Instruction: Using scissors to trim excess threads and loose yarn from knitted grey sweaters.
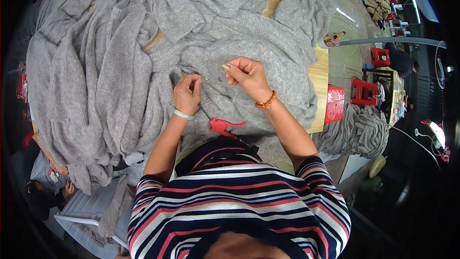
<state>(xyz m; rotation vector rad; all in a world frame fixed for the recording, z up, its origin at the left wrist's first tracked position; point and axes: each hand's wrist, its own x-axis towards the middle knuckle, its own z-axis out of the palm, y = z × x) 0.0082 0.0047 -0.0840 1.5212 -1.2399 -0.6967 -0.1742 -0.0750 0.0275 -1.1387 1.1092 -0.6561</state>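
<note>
A grey knitted garment (268,62) lies spread on the wooden table in front of me. My left hand (188,93) pinches its fabric with closed fingers; a pale bangle circles that wrist. My right hand (247,76), with an orange bead bracelet, is closed with thumb and fingertips together just above the same patch of knit, as if pinching something very small that I cannot make out. A red-handled hand tool (221,125) lies on the garment between my forearms, near my chest.
A large heap of grey knitwear (96,67) covers the table's left and back. The table edge (320,91) shows at right. Beyond it stand red stools (364,92), a red bin (334,103) and another grey pile (357,132). A person sits at lower left (45,175).
</note>
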